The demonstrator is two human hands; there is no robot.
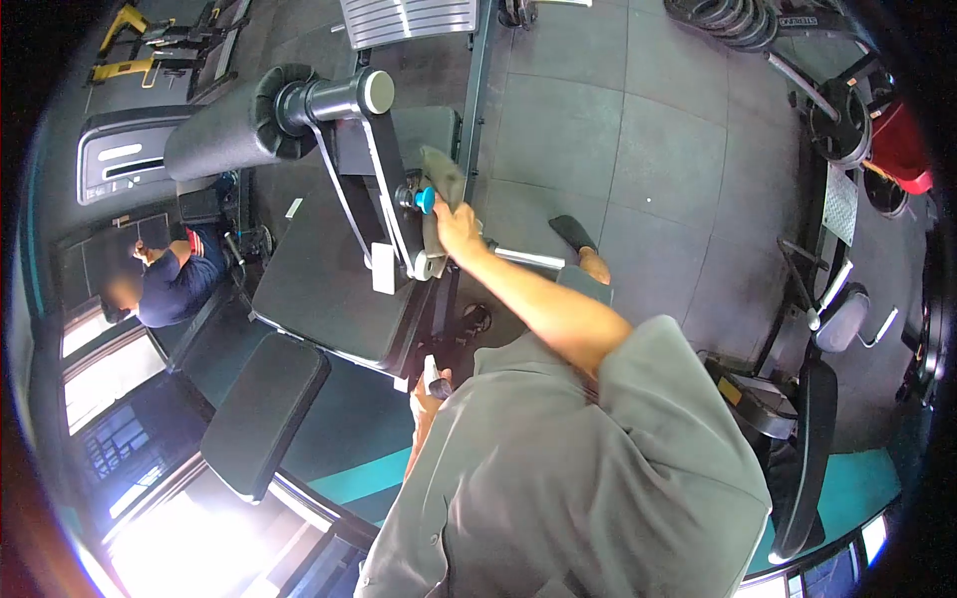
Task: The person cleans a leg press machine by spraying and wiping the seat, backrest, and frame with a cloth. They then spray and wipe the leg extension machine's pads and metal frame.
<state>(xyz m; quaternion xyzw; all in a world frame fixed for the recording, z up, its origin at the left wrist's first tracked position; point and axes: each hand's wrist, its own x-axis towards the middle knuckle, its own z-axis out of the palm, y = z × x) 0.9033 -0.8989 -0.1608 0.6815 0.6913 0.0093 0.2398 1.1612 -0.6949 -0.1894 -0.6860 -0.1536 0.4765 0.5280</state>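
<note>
My right hand (459,231) reaches forward to the metal frame of a gym machine (387,189), its fingers closed on a grey cloth (442,174). The cloth is blurred and lies along the frame, beside a bright blue knob (426,199). Lower down, close to my body, my left hand (445,379) is closed around a white object (431,369) with a dark part near it; I cannot tell what the object is. A black padded roller (234,125) extends left from the machine's arm, above a wide black pad (329,269).
Another black pad (264,414) juts out at lower left. A person in dark clothes (179,284) sits at the far left. Weight plates (728,20) and other machines stand on the right. Dark floor tiles (658,149) spread between them, with my foot (573,234) on them.
</note>
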